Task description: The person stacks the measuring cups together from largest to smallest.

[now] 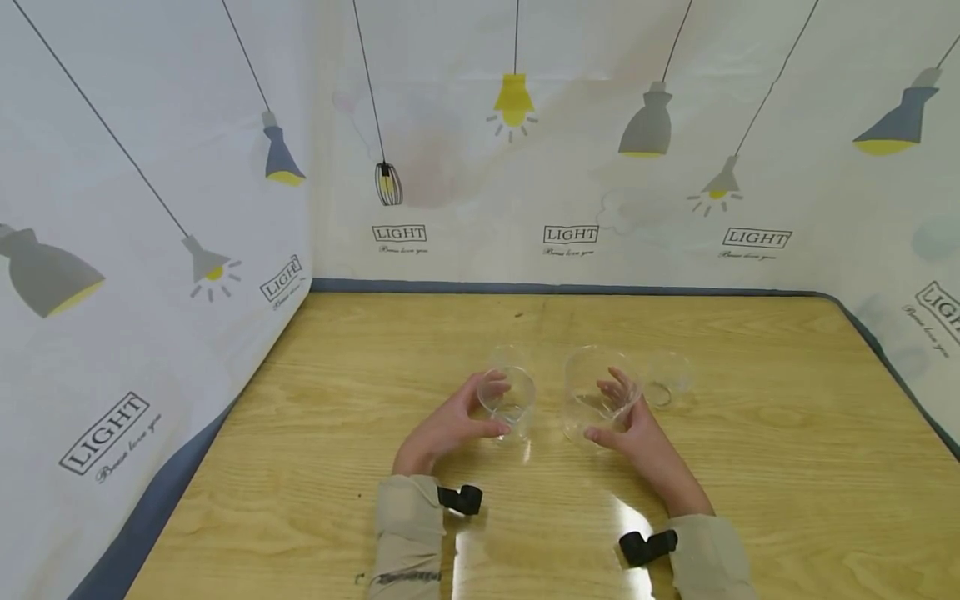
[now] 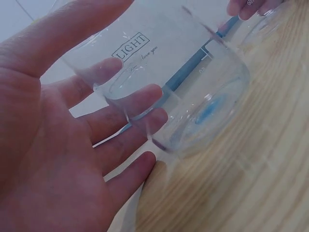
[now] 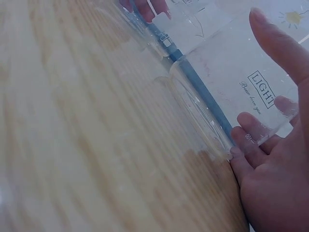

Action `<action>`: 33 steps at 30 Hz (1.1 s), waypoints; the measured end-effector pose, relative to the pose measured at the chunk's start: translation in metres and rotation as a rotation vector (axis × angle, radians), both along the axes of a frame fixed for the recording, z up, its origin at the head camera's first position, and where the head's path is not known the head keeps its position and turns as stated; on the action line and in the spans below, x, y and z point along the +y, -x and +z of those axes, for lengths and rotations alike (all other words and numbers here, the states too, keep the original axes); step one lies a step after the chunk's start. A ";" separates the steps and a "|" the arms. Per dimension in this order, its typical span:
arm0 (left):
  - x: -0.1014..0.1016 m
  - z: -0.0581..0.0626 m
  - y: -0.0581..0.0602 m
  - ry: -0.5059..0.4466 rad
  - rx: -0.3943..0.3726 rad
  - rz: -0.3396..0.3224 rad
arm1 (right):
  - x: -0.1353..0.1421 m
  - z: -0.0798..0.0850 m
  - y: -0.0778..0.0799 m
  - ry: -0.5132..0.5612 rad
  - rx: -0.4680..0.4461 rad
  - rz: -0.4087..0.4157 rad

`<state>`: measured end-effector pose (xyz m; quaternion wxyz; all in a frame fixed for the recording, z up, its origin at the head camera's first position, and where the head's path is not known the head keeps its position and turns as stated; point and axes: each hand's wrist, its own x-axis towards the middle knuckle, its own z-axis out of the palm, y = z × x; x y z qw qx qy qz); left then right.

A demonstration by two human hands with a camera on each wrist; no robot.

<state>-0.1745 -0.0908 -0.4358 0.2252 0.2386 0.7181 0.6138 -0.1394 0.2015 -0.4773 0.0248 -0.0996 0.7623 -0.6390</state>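
Two clear beakers stand side by side on the wooden table. My left hand point(image 1: 454, 423) holds the smaller beaker point(image 1: 512, 410), thumb on the near side and fingers behind the wall. In the left wrist view, white markings show on this beaker point(image 2: 212, 82), and a blue patch shows through its base. The wider beaker point(image 1: 579, 392) is in my right hand point(image 1: 647, 437), which wraps its right side. Seen from the right wrist, the thumb and fingers lie on either side of this beaker point(image 3: 212, 63), its base right at the tabletop.
Another small clear vessel point(image 1: 672, 373) stands just beyond my right hand, and a faint clear one point(image 1: 508, 353) shows behind the left beaker. The wooden table point(image 1: 787, 400) meets lamp-printed sheeting point(image 1: 480, 183) at the back and sides.
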 end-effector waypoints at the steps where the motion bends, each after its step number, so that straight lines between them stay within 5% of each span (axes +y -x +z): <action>1: 0.001 0.001 0.000 0.006 0.002 -0.004 | 0.000 0.000 0.000 0.002 0.000 0.001; 5: 0.004 0.003 0.000 0.011 -0.003 -0.014 | 0.000 -0.001 0.000 0.001 -0.003 0.003; 12: 0.008 -0.024 0.008 0.034 0.008 0.037 | 0.000 -0.002 -0.001 -0.029 -0.009 -0.001; 18: 0.008 -0.019 0.007 0.046 -0.007 0.038 | -0.001 -0.001 0.000 -0.038 0.006 -0.002; 26: 0.006 0.004 0.003 -0.016 -0.020 0.002 | -0.003 0.001 0.003 -0.049 0.015 -0.005; 33: 0.007 -0.015 0.008 -0.038 0.000 0.005 | -0.002 0.001 0.001 -0.049 0.018 0.000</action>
